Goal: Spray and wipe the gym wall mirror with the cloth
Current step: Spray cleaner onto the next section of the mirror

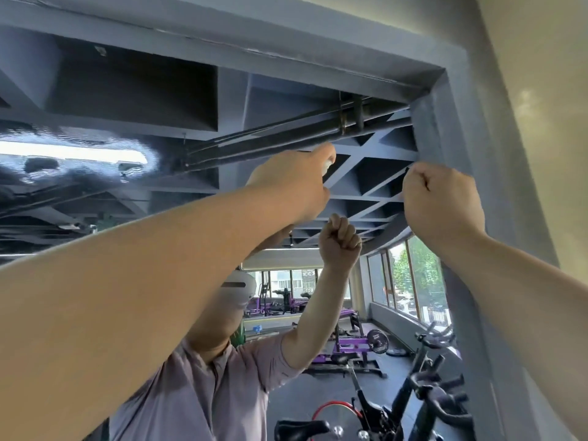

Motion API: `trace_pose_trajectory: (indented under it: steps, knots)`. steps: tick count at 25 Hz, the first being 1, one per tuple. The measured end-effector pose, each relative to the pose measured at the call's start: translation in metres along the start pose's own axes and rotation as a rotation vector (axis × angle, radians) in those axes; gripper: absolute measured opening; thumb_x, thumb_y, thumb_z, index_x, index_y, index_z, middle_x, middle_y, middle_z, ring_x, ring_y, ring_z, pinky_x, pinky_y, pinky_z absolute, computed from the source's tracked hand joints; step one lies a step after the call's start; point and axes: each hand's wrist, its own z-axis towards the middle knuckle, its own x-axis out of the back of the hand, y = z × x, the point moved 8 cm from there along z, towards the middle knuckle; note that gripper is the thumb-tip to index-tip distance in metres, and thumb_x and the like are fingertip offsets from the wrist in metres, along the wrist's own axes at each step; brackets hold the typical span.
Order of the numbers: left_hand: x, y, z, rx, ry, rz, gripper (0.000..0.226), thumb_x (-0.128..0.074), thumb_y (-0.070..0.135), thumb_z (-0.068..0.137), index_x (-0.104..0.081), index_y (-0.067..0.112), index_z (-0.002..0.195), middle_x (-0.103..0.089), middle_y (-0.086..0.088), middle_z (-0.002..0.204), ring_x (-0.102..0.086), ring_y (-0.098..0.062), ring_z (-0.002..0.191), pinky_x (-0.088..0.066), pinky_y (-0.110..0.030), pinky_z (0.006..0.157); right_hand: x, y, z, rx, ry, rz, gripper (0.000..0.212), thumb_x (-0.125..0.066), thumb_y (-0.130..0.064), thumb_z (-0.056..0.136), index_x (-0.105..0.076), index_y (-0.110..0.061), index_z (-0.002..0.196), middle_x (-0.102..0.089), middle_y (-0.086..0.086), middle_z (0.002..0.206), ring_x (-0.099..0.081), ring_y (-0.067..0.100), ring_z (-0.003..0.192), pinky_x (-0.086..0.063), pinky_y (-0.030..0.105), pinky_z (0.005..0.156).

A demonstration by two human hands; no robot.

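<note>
Two hands up at wall mirror (127, 90), top right corner. My left hand (292, 183) curls round pale spray bottle (328, 167), mostly hidden. My right hand (442, 202) fisted tight beside frame (445, 122); cloth not visible. Rippled wet-looking patch (79, 160) upper left: some spraying probably done, wiping mostly left.

A grey frame (445, 128) meets a cream wall (541, 106). Black exercise bikes (423, 377) stand near purple weight benches (346, 345), beside a row of windows (410, 278).

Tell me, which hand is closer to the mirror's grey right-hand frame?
Right. The right hand sits just left of the frame, almost at its edge; the left hand is further left, away from it.
</note>
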Motion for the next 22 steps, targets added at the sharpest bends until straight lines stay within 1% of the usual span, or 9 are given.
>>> trace_pose_trajectory:
  steps: [4,9,13,15,16,18,20,21,22]
  knots:
    - [-0.048,0.062,0.031,0.003,-0.086,-0.028,0.035,-0.045,0.020,0.092,-0.036,0.031,0.125,-0.056,-0.001,0.082,-0.053,-0.018,0.068,-0.041,-0.031,0.052,0.031,0.062,0.027,-0.028,0.002,-0.018,0.029,-0.035,-0.009,0.087,-0.037,-0.009,0.058,-0.041,0.007,0.056,-0.030,0.022,0.052,-0.024,0.028,0.049]
    - [-0.093,0.134,0.057,-0.056,-0.124,-0.104,0.042,-0.052,0.028,0.092,-0.034,0.039,0.128,-0.062,-0.003,0.100,-0.058,-0.026,0.083,-0.053,-0.041,0.074,0.050,0.135,0.051,-0.088,-0.025,0.022,0.025,-0.036,-0.011,0.086,-0.038,-0.005,0.062,-0.040,0.009,0.057,-0.031,0.024,0.054,-0.026,0.029,0.052]
    - [-0.115,0.158,0.059,-0.020,-0.169,-0.003,0.031,-0.051,0.029,0.093,-0.038,0.032,0.121,-0.060,-0.002,0.090,-0.054,-0.024,0.075,-0.047,-0.035,0.065,0.046,0.168,0.047,-0.121,-0.070,0.056,0.023,-0.037,-0.010,0.086,-0.042,-0.002,0.064,-0.043,0.012,0.057,-0.034,0.026,0.054,-0.029,0.030,0.053]
    - [-0.133,0.165,0.044,0.014,-0.219,-0.054,0.035,-0.048,0.030,0.095,-0.036,0.032,0.129,-0.057,0.001,0.082,-0.052,-0.020,0.068,-0.043,-0.032,0.062,0.036,0.179,0.035,-0.163,-0.138,0.100,0.024,-0.039,-0.011,0.088,-0.047,-0.006,0.067,-0.050,0.010,0.061,-0.039,0.027,0.056,-0.031,0.030,0.053]
    - [-0.140,0.167,0.034,0.060,-0.237,-0.141,0.040,-0.045,0.032,0.096,-0.032,0.033,0.134,-0.059,0.000,0.083,-0.053,-0.019,0.066,-0.044,-0.032,0.061,0.024,0.180,0.023,-0.200,-0.220,0.140,0.023,-0.041,-0.015,0.091,-0.053,-0.009,0.072,-0.057,0.010,0.066,-0.047,0.027,0.059,-0.035,0.030,0.053]
    - [-0.148,0.162,0.017,0.170,-0.226,-0.437,0.052,-0.041,0.032,0.099,-0.017,0.038,0.145,-0.064,-0.010,0.103,-0.059,-0.021,0.068,-0.049,-0.034,0.062,-0.010,0.167,-0.007,-0.319,-0.441,0.391,0.020,-0.043,-0.026,0.097,-0.059,-0.017,0.089,-0.064,0.009,0.078,-0.061,0.021,0.063,-0.047,0.030,0.056]
    - [-0.143,0.156,0.001,0.289,-0.129,-0.753,0.066,-0.047,0.027,0.099,-0.007,0.053,0.144,-0.059,-0.018,0.124,-0.064,-0.020,0.072,-0.052,-0.031,0.056,-0.031,0.143,-0.038,-0.518,-0.611,0.792,0.026,-0.046,-0.039,0.099,-0.063,-0.020,0.101,-0.067,0.011,0.084,-0.065,0.014,0.061,-0.058,0.036,0.063]
    - [-0.137,0.141,-0.013,0.339,-0.073,-0.822,0.073,-0.054,0.027,0.096,-0.007,0.059,0.142,-0.058,-0.014,0.127,-0.065,-0.018,0.078,-0.053,-0.030,0.061,-0.041,0.124,-0.054,-0.639,-0.659,0.958,0.031,-0.047,-0.045,0.097,-0.065,-0.021,0.102,-0.069,0.010,0.087,-0.067,0.015,0.064,-0.059,0.039,0.067]
    - [-0.130,0.134,-0.024,0.333,-0.020,-0.794,0.076,-0.060,0.030,0.091,-0.010,0.062,0.139,-0.060,-0.005,0.127,-0.064,-0.014,0.090,-0.053,-0.033,0.074,-0.047,0.113,-0.065,-0.752,-0.689,1.082,0.037,-0.050,-0.052,0.094,-0.068,-0.021,0.103,-0.071,0.007,0.090,-0.069,0.018,0.072,-0.058,0.041,0.071]
